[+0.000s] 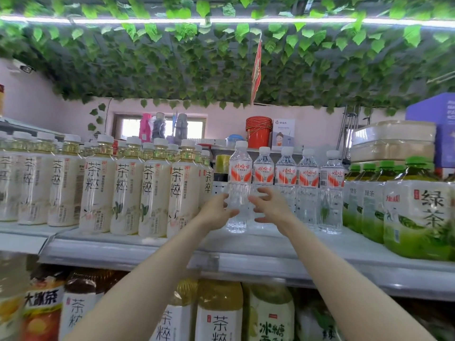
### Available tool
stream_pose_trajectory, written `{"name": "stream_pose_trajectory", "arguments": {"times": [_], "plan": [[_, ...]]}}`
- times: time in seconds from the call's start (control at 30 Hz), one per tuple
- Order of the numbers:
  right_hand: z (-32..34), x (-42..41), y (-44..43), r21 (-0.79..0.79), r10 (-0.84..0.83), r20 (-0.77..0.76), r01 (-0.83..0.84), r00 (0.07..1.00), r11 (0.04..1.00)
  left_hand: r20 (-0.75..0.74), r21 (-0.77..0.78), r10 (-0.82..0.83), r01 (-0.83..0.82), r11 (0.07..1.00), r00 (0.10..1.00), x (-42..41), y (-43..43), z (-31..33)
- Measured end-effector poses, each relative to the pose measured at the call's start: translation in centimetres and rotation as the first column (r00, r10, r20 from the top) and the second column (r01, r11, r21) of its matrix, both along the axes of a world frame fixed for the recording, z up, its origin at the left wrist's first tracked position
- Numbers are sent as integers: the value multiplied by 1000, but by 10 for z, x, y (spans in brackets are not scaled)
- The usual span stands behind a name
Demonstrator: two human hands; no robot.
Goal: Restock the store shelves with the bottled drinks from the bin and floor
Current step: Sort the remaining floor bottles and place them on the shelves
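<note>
A clear water bottle (pixel 240 173) with a red-and-white label and a white cap stands on the top shelf (pixel 172 249), at the left end of a row of matching water bottles (pixel 307 175). My left hand (pixel 216 210) is against its left side, with the thumb across the front of its lower body and the fingers at its edge. My right hand (pixel 270 207) hovers just to its right, fingers spread and holding nothing. The bin and the floor are out of view.
Cream-labelled tea bottles (pixel 128 190) fill the shelf to the left, and green tea bottles (pixel 416 212) fill the right. More tea bottles (pixel 219 313) stand on the shelf below. Behind are orange buckets (pixel 258 134) and stacked boxes (pixel 391 141). Leafy vines hang overhead.
</note>
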State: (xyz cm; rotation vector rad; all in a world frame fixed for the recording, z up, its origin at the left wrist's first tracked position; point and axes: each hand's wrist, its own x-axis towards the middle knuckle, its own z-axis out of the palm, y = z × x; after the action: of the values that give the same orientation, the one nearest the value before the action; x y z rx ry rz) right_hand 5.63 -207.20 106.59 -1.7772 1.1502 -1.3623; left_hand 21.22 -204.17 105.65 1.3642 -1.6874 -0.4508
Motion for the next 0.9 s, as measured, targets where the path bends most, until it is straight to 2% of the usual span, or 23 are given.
{"name": "stream_pose_trajectory", "arguments": {"times": [0.33,0.53,0.7,0.9], "plan": [[-13,-20,91,-110,-16,-5,15,1000,994,-181,-74,-173,163,984,968,0,98,-14],[-45,-20,153,-118,-3,28,6,1000,993,-260,-91,-186,168,982,947,7,153,-55],[-100,-15,190,-80,-31,18,33,999,996,-315,-58,-209,201,978,926,17,190,-105],[-209,-11,227,90,-51,-23,53,998,995,-384,88,-165,214,973,908,26,225,-208]]}}
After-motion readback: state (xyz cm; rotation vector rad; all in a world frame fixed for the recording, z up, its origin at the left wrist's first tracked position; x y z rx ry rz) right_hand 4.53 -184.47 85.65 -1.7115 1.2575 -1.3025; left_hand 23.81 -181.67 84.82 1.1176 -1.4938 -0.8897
